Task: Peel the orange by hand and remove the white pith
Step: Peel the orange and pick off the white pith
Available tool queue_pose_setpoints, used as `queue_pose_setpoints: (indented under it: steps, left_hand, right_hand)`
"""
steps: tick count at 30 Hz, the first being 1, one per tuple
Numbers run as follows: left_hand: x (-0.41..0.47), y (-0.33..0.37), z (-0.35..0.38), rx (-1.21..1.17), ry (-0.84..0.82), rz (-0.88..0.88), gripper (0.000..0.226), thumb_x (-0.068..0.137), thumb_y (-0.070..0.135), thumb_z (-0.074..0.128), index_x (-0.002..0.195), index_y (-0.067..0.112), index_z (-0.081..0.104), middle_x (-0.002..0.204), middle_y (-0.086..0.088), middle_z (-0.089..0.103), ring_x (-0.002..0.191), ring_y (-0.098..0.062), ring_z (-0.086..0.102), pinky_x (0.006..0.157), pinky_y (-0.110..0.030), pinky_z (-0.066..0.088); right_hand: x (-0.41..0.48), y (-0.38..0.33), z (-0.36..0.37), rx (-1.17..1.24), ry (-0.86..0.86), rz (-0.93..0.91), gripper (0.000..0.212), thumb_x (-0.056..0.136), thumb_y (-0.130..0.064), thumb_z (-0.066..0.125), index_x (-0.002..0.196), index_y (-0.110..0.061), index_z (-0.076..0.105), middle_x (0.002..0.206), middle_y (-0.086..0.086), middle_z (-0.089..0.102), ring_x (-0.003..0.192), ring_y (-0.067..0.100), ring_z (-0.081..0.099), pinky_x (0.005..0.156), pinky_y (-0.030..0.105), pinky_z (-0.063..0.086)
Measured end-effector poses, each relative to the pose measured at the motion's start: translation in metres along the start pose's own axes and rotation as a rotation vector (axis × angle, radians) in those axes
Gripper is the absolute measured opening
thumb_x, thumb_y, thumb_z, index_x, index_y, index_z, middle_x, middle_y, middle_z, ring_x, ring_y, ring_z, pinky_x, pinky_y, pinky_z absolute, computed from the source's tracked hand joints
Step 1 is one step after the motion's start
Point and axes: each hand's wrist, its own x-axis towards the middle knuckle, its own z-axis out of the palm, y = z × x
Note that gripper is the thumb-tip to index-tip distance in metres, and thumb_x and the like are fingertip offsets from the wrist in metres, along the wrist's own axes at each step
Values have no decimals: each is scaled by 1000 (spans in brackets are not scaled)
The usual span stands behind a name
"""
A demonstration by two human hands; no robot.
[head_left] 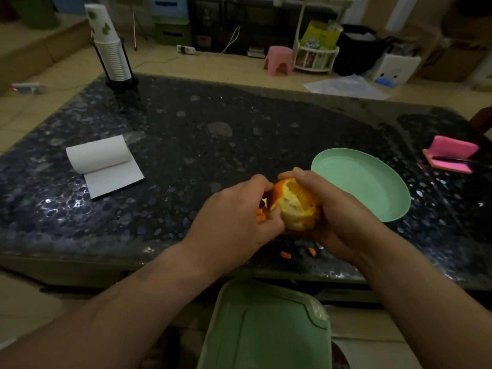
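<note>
A partly peeled orange (295,206) is held above the dark stone table (186,145), near its front edge. Pale pith and flesh show on its top and front; orange rind remains along its left and lower sides. My right hand (335,209) cups the fruit from the right and below, fingers curled round it. My left hand (237,217) pinches the rind at the fruit's left edge with thumb and fingers. Small bits of peel (286,254) lie on the table under the hands, and more peel shows behind my left fingers.
An empty green plate (372,182) sits just right of the hands. A paper towel roll (103,161) lies at the left. A cup stack (111,49) stands at the far left corner, a pink sponge (450,154) at the right. A green bin lid (266,328) is below the table edge.
</note>
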Motion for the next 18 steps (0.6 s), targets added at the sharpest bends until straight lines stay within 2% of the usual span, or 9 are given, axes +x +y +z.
queue_pose_setpoints:
  steps: [2, 5, 8, 12, 18]
  left_hand:
    - [0, -1, 2, -49, -58, -25, 36, 93, 45, 65, 124, 29, 57, 102, 12, 68, 87, -7, 66, 74, -35, 59]
    - [0, 0, 5, -106, -128, -67, 41, 90, 40, 72, 128, 32, 56, 107, 12, 68, 94, -7, 67, 77, -36, 60]
    - [1, 1, 6, -96, -111, -75, 33, 92, 36, 74, 120, 32, 58, 98, 13, 65, 85, -5, 63, 70, -35, 57]
    - [1, 3, 6, -82, -72, -47, 22, 98, 25, 67, 120, 27, 62, 88, 14, 62, 76, -5, 59, 60, -21, 44]
    - [1, -2, 6, -152, -71, -51, 29, 102, 15, 57, 128, 24, 63, 81, 10, 66, 67, -8, 62, 55, -30, 49]
  right_hand:
    - [2, 1, -5, -91, 3, -10, 26, 99, -34, 66, 120, -20, 74, 116, 15, 74, 94, 27, 76, 68, 39, 61]
    - [4, 3, -8, -203, -4, -19, 18, 98, -24, 68, 114, -22, 76, 116, 15, 75, 98, 30, 74, 71, 41, 61]
    - [6, 6, -6, -202, 2, -32, 15, 98, -20, 69, 111, -22, 77, 113, 14, 76, 95, 29, 74, 70, 41, 60]
    - [9, 10, -2, -164, 22, -55, 16, 98, -18, 68, 112, -17, 76, 112, 15, 76, 95, 27, 74, 71, 41, 60]
    - [10, 10, 1, -103, 21, -35, 21, 100, -15, 64, 119, -13, 73, 115, 18, 74, 94, 27, 73, 69, 40, 61]
